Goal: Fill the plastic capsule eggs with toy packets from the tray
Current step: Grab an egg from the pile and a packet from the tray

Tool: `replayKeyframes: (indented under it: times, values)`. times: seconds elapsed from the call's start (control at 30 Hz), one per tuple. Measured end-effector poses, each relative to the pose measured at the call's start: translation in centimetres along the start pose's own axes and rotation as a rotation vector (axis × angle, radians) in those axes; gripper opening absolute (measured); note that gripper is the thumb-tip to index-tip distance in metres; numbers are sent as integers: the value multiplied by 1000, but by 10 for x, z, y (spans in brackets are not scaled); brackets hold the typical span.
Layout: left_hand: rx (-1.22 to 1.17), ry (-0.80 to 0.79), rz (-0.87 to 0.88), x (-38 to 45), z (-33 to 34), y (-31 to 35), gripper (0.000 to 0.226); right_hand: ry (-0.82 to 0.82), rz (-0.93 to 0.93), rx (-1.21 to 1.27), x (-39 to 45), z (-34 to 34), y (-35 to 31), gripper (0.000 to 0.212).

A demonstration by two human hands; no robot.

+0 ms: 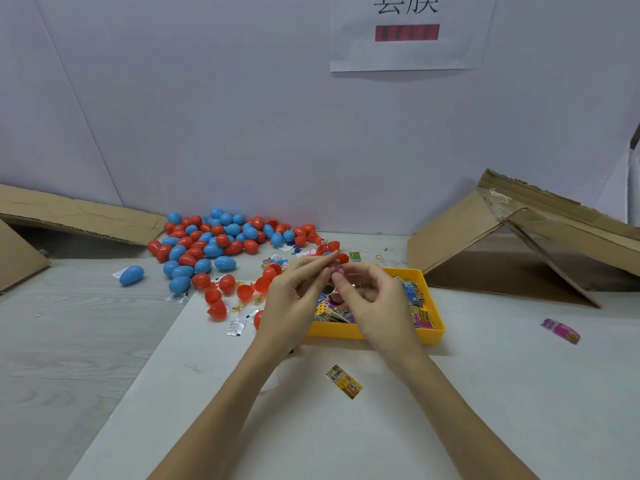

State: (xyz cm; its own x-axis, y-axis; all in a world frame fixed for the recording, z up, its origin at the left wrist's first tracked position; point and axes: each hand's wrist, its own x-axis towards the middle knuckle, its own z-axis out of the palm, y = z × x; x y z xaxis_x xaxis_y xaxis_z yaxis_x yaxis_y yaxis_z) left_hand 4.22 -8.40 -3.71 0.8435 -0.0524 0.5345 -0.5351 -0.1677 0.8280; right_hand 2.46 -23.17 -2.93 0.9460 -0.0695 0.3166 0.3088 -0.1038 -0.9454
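Glossy plastic eggs (pixel 213 250) — smooth yellow plastic tray (pixel 429 336), matt cardboard (pixel 460 233)

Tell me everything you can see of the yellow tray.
The yellow tray is a shallow rectangular bin, apparently plastic, with low upright walls. It sits flat on the white table, right of the scattered eggs. Colourful toy packets lie inside. Both hands hover over it and hide much of its left side and interior.
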Motion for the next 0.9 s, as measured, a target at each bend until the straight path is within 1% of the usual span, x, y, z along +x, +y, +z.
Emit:
replayKeyframes:
  times: [0.07,0.13,0.17,0.23,0.33,0.4,0.47,0.5,0.53,0.57,0.6,0.63,0.67,0.7,0.77,0.83,0.9]
  values:
    - [27,-31,7,0,0,-3,32,34,-102,-246,0,-2,5,25]
    - [51,-54,13,0,-1,-6,32,28,-220,-470,-1,-4,11,24]
    - [63,-61,22,-1,-1,-7,32,18,-249,-517,-1,-4,13,23]
    - [95,-55,36,-2,0,-6,31,7,-231,-502,0,-4,16,19]
    - [205,5,76,-1,0,-7,30,52,-59,-284,4,-8,16,14]
    - [327,50,107,1,-4,-10,26,105,89,-138,12,-15,16,18]
    - [435,72,112,3,-8,-16,21,107,224,70,22,-25,10,24]
    - [498,63,114,3,-10,-19,19,98,275,252,29,-33,3,25]
    - [564,37,114,2,-11,-22,19,108,304,482,38,-42,-6,26]
    - [627,-3,115,1,-12,-24,19,151,310,748,48,-53,-17,26]
    - [681,-43,114,1,-13,-26,20,230,284,1001,59,-66,-28,27]
    - [718,-78,106,0,-13,-27,21,328,231,1172,71,-78,-38,26]
    - [735,-102,93,1,-14,-28,20,418,184,1248,80,-89,-47,22]
    - [738,-116,82,1,-14,-28,20,469,158,1248,85,-96,-53,18]
    - [735,-133,71,3,-15,-29,19,467,202,1106,84,-97,-50,16]
    - [744,-150,62,4,-15,-31,20,352,281,888,74,-85,-33,22]
    - [754,-169,46,4,-15,-32,22,210,346,767,62,-69,-14,23]
